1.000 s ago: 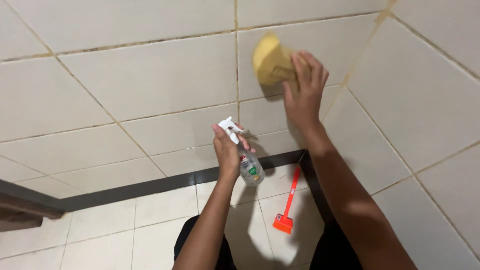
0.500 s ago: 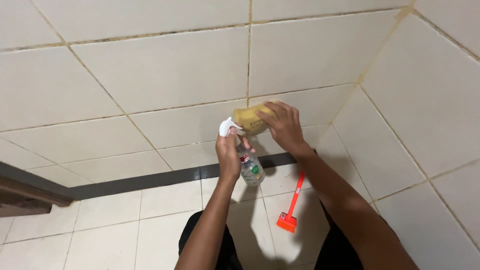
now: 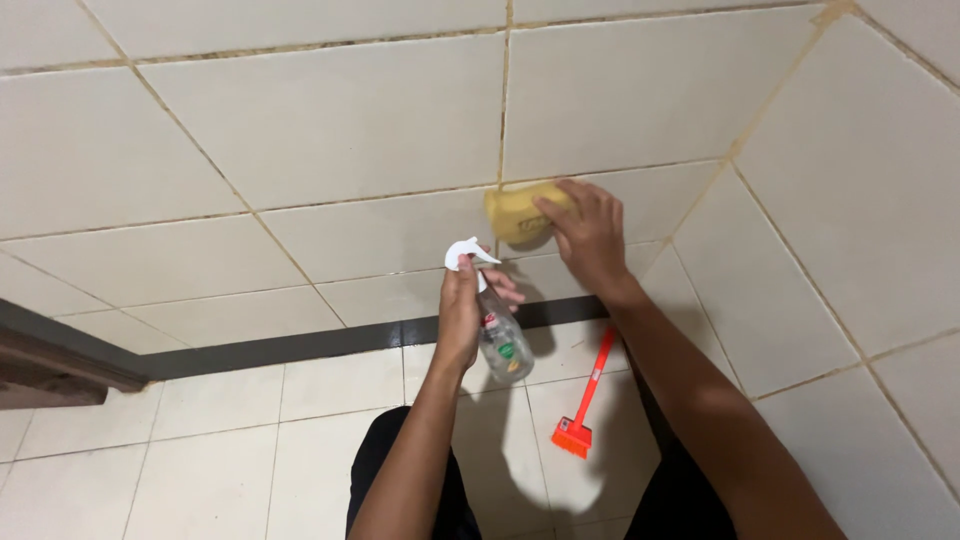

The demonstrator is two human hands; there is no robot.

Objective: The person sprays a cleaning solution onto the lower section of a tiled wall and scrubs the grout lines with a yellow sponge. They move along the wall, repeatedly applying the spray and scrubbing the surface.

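My right hand presses a yellow sponge flat against the cream tiled wall, near a vertical grout line. My left hand grips the neck of a clear spray bottle with a white trigger head, held upright just below and left of the sponge. The bottle's nozzle points toward the wall.
An orange scrub brush with a long handle lies on the tiled floor beside the wall corner. A dark strip runs along the wall's base. A brown wooden edge juts in at the left. My dark-clothed legs are below.
My right hand has carried the sponge down the wall from high up to beside the bottle, then slightly up and right. The left hand with the bottle has stayed nearly in place.
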